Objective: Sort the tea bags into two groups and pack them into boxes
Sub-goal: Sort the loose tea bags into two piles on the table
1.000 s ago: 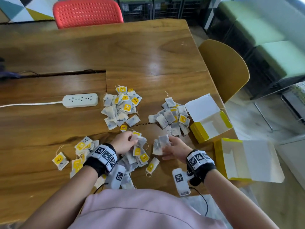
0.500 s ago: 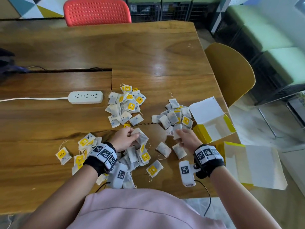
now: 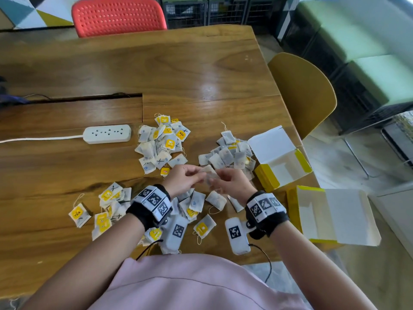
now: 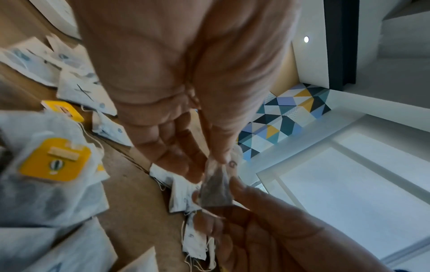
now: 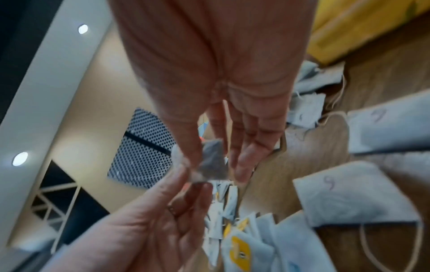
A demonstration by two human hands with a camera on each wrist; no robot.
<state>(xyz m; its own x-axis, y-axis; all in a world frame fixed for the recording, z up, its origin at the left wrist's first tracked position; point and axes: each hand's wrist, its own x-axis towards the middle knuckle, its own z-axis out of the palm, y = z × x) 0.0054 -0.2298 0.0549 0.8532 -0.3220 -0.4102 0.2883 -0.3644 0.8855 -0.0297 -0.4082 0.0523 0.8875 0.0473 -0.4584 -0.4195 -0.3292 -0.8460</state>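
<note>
**Paper tea bag passing between two hands above the table**

Paper and string lie everywhere on the wooden table (image 3: 201,70), yet only one tea bag (image 3: 209,175) is off it: it hangs between the left hand (image 3: 182,181) and the right hand (image 3: 232,184), just in front of the power strip's side of the heaps. Both grips are pinching it, the left at its top edge, the right thumb and fingers (image 4: 235,185) closing on its lower part.

Sorting looks like the step in hand. One heap of yellow-tagged bags (image 3: 164,142) sits right of the power strip (image 3: 107,135); a plainer heap (image 3: 230,154) lies further right, touching the small open box (image 3: 281,162). An unsorted scatter (image 3: 196,204) lies nearer the person, with the larger open box (image 3: 330,215) far right of the strip. Both boxes seem empty.

The next move probably calls for reading the bag's mark, one grip letting go, and the other dropping it on the matching heap. The mark is too blurred to read here.
</note>
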